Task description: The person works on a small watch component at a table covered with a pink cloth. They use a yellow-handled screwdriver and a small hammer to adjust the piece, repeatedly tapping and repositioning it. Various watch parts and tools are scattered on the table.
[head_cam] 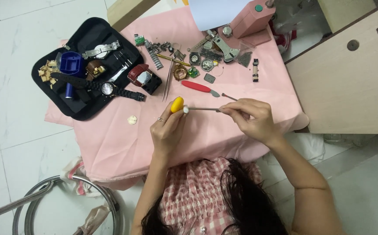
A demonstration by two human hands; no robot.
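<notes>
My left hand is closed around a tool with a rounded yellow handle, held upright over the pink cloth. My right hand pinches a thin metal rod tool with a small white tip. That white tip sits right beside the yellow handle. A small pale round dial lies on the cloth to the left of my left hand.
A black open tool pouch holds watches, straps and a blue case. Tweezers, a red-handled tool, watch parts and a pink box lie further back. A wooden cabinet stands at the right, a metal stool ring at the lower left.
</notes>
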